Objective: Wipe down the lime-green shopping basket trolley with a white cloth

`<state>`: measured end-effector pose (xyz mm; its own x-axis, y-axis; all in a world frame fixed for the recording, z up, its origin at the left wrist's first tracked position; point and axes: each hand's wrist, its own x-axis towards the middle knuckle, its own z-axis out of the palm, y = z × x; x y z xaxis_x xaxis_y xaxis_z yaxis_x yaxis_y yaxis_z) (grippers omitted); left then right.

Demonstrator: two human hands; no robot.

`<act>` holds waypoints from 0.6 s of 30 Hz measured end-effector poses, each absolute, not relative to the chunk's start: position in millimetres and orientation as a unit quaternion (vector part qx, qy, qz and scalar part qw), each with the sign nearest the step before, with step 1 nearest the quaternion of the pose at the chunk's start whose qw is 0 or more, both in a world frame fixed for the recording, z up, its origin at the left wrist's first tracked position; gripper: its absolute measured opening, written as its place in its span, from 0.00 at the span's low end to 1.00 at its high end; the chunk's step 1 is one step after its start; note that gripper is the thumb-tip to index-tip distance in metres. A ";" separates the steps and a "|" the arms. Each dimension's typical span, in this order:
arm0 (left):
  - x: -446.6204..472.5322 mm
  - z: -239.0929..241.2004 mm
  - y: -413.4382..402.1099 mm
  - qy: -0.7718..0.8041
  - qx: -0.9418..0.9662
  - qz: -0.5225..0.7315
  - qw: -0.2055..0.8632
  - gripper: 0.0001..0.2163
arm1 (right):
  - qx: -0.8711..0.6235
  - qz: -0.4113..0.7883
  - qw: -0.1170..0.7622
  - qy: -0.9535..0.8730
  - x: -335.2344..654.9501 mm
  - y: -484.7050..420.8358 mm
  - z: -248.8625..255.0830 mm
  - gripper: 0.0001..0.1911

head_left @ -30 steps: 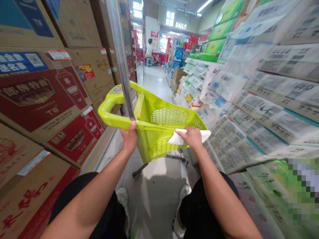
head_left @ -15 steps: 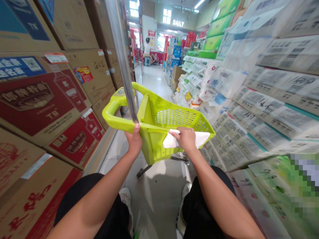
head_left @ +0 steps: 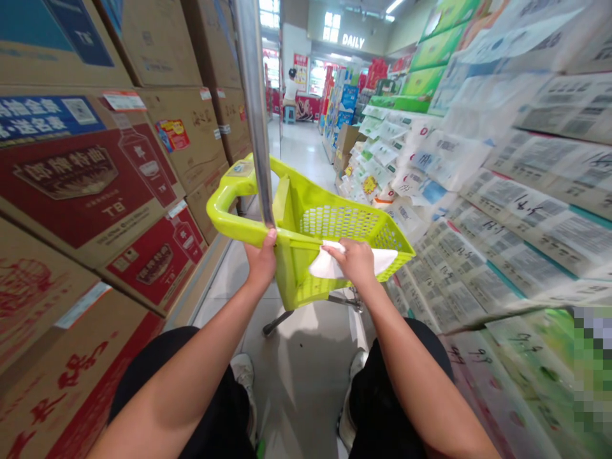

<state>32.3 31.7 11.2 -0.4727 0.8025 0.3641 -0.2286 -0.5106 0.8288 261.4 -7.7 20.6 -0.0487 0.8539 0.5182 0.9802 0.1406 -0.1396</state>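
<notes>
A lime-green plastic shopping cart (head_left: 335, 223) stands in a narrow store aisle in front of me. My left hand (head_left: 261, 261) is closed around the near rim of the cart, where its green handle loop (head_left: 224, 204) joins the basket, next to a metal pole (head_left: 255, 108). My right hand (head_left: 354, 262) presses a white cloth (head_left: 329, 264) flat against the cart's near rim, fingers curled over it. My knees and shoes show below.
Stacked brown and red cardboard cartons (head_left: 95, 185) line the left side. Packs of paper goods with price tags (head_left: 502, 204) fill the right shelves. The aisle floor (head_left: 306, 153) runs ahead to a person on a stool (head_left: 290, 92) far off.
The view has shifted a little rightward and closer to the cart. My right hand with the cloth has slid slightly left along the rim. The left hand keeps its grip.
</notes>
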 end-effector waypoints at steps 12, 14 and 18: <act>50.3 -0.8 23.2 0.352 0.370 0.783 0.354 0.23 | -0.683 -0.098 0.272 -0.670 323.1 -26.5 10.4 0.30; 57.0 -1.6 17.2 0.355 0.372 0.775 0.368 0.24 | -0.671 -0.080 0.284 -0.680 297.5 -27.6 16.5 0.29; 67.0 -1.3 9.1 0.370 0.375 0.754 0.392 0.26 | -0.644 -0.077 0.289 -0.704 246.4 -26.1 32.5 0.27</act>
<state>67.0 9.1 -1.3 -0.4121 0.8687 0.2749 -0.3139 -0.4186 0.8522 246.4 -26.1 32.5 -0.0038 0.8627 0.5057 0.9516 0.1586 -0.2634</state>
